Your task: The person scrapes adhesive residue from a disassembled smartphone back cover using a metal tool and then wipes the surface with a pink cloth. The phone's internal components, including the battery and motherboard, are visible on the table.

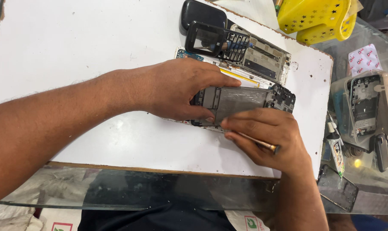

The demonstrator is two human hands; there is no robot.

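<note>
A white board point(95, 64) lies on a glass table point(159, 192), and both hands work in the middle of it. The left hand point(177, 87) pinches an opened phone point(245, 100) by its left end, thumb below and fingers on top. The phone lies flat on the board with its back off, showing a grey metal plate and dark parts inside. The right hand point(267, 137) sits at 6 o'clock from the phone and is closed around a thin metal tool point(258, 143). The tool's tip is hidden under the fingers, so I cannot tell what it touches.

The phone looks light, stiff and easy to break. I think the safest place to hold it is along the hard outer edges, not on the little parts.

At 12 o'clock lie a black phone frame point(211, 39) and another open phone body point(262, 57). A yellow plastic tray point(314, 17) is at 1 o'clock, cut off by the picture's edge. More phone parts point(365, 107) lie at 3 o'clock, hard to make out.
</note>
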